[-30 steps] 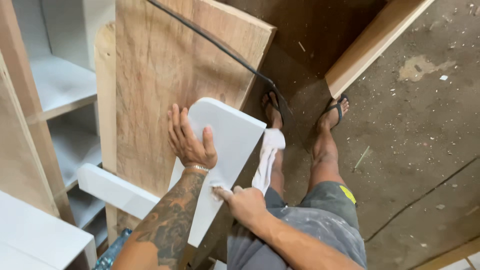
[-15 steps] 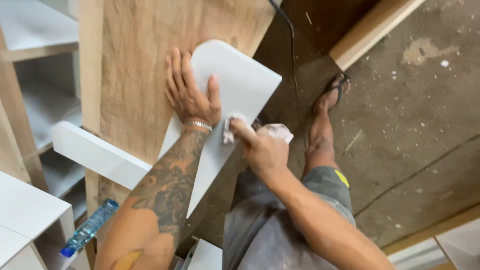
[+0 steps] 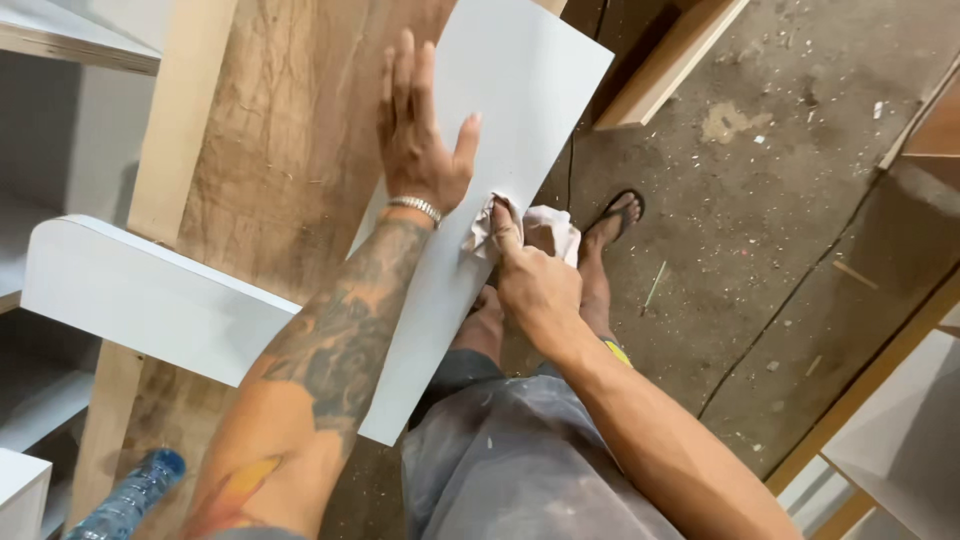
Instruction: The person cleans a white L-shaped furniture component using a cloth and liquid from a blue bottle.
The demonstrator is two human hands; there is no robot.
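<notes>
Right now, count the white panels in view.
2 clearly: one white panel under the left hand, where the right hand presses a cloth; another crosses left. Others at the edges are cut off.

plywood sheet [image 3: 270, 150] | white panel [image 3: 520, 90] lies on it, overhanging edge

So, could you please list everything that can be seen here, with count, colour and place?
white panel: one, white, lying slanted on the brown board, under both hands
cloth: one, whitish, crumpled, at the panel's right edge, in the right hand
brown board: one, wood grain, centre left
white shelf piece: one, white, left, rounded corner
plastic bottle: one, clear with blue cap, bottom left
cable: one, black, on the floor by the panel
floor: grey, dusty, right side
bracelet: one, silver, left wrist
sandal: one seen, black, on the foot
left hand: flat on the panel
right hand: pressing the cloth against the panel
</notes>
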